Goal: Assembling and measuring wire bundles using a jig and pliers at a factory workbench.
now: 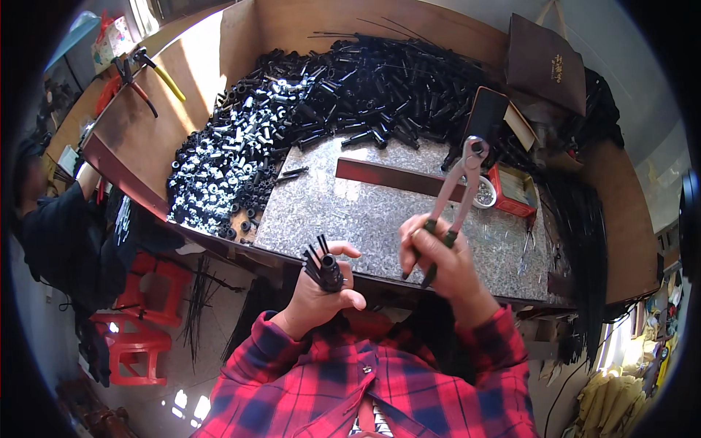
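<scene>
My left hand (pixel 310 301) is in front of the table edge, palm up, curled around a black plastic tubular piece (pixel 331 271) with a ring-shaped end. Several thin black prongs or rods stick up beside it; whether they are one piece with it I cannot tell. The thumb and index finger of that hand stand apart. To the right, my right hand (pixel 445 259) is closed on the dark grips of long-handled end-cutting pincers (pixel 458 179). Their metal head points up and away, over the stone slab, apart from the black piece.
A heap of black tubular parts (pixel 365 95) fills the back and left of the walled table. On the speckled stone slab (pixel 350 233) lie a dark flat bar (pixel 387 179), a white bowl (pixel 484 193) and a red box (pixel 511 190). Red stools (pixel 139 350) stand lower left.
</scene>
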`<action>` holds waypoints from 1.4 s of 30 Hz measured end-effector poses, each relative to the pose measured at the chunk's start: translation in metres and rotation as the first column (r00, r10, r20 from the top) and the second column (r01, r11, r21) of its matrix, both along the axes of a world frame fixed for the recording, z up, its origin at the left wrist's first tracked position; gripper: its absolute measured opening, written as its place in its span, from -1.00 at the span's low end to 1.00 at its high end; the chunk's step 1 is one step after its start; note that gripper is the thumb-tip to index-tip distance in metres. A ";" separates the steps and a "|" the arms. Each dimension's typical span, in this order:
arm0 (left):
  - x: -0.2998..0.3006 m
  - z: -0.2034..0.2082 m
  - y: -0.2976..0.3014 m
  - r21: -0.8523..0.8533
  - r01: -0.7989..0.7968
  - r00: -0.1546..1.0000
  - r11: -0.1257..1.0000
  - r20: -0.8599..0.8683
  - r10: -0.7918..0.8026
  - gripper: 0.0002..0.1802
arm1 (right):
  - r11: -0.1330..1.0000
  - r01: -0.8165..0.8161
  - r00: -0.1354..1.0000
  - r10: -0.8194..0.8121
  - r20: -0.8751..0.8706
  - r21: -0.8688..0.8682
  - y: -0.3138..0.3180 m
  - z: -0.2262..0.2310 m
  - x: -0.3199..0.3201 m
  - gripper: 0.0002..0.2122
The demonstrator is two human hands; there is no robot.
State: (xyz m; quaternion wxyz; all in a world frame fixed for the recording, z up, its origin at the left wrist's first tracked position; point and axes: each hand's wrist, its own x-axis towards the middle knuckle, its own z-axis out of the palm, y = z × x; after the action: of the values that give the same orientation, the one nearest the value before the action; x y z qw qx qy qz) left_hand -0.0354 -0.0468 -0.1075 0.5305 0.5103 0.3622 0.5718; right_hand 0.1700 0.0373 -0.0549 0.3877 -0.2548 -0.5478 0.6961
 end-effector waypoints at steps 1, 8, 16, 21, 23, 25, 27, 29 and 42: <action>0.002 0.001 0.000 0.005 -0.012 1.000 1.000 -0.011 0.012 -0.12 | 0.998 -0.033 0.999 0.031 -0.040 -0.057 -0.007 -0.006 -0.005 -0.87; 0.013 0.009 0.001 0.032 -0.069 0.997 0.997 0.040 0.068 -0.19 | 0.984 -0.098 0.978 0.068 -0.195 -0.151 -0.031 -0.033 -0.037 -0.88; 0.011 0.002 -0.001 0.045 -0.102 0.995 0.994 -0.005 0.102 -0.22 | 0.996 -0.028 0.999 0.032 -0.044 0.088 -0.036 -0.034 -0.041 -0.92; 0.012 -0.006 0.001 0.029 -0.133 0.991 0.991 -0.008 0.133 -0.17 | 0.978 -0.001 0.999 -0.006 0.032 0.210 -0.038 -0.030 -0.043 -0.93; 0.011 -0.004 0.001 0.016 -0.135 0.990 0.991 -0.038 0.136 -0.15 | 0.978 -0.005 0.999 -0.005 0.047 0.210 -0.039 -0.027 -0.043 -0.94; 0.010 -0.003 0.000 0.003 -0.140 0.988 0.990 -0.068 0.140 -0.13 | 0.977 -0.010 0.998 -0.003 0.061 0.211 -0.040 -0.024 -0.044 -0.95; 0.010 -0.001 0.000 0.051 -0.163 0.983 0.985 -0.083 0.167 -0.11 | 0.967 0.007 0.998 -0.021 0.055 0.256 -0.041 -0.020 -0.046 -0.96; 0.010 -0.001 -0.001 0.051 -0.173 0.978 0.984 -0.111 0.178 -0.10 | 0.968 0.001 0.999 -0.013 0.048 0.252 -0.043 -0.017 -0.047 -0.98; 0.005 0.004 -0.004 0.069 -0.187 0.976 0.980 -0.102 0.193 -0.14 | 0.963 0.018 0.999 -0.027 0.030 0.268 -0.047 -0.019 -0.055 -0.91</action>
State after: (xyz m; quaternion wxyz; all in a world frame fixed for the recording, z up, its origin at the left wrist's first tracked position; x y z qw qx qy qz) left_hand -0.0306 -0.0503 -0.1034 0.4377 0.5190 0.4203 0.6021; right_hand 0.1150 -0.0099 -0.0736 0.4173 -0.2176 -0.6405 0.6069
